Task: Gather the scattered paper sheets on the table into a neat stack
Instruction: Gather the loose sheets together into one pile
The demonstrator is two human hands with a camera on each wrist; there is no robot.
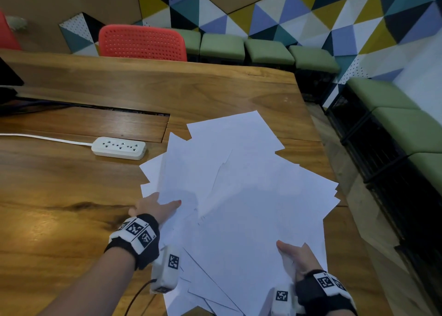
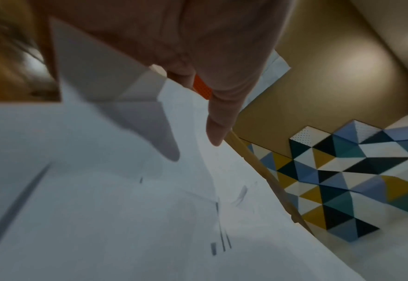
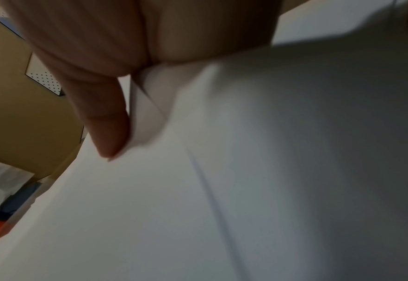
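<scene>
Several white paper sheets (image 1: 239, 196) lie fanned and overlapping in one loose pile on the wooden table (image 1: 59, 184), their corners sticking out at different angles. My left hand (image 1: 155, 208) grips the pile's left edge, thumb on top and fingers hidden beneath. My right hand (image 1: 296, 256) grips the near right edge the same way. In the left wrist view the thumb (image 2: 222, 123) hovers just over the sheets (image 2: 102, 199). In the right wrist view the thumb (image 3: 111, 123) presses on the paper (image 3: 246, 180), which bends up under it.
A white power strip (image 1: 119, 147) with its cable lies left of the pile, beside a recessed slot (image 1: 95, 122). A red chair (image 1: 142, 42) and green stools (image 1: 267, 50) stand beyond the far edge. The table's right edge (image 1: 318, 134) runs close to the sheets.
</scene>
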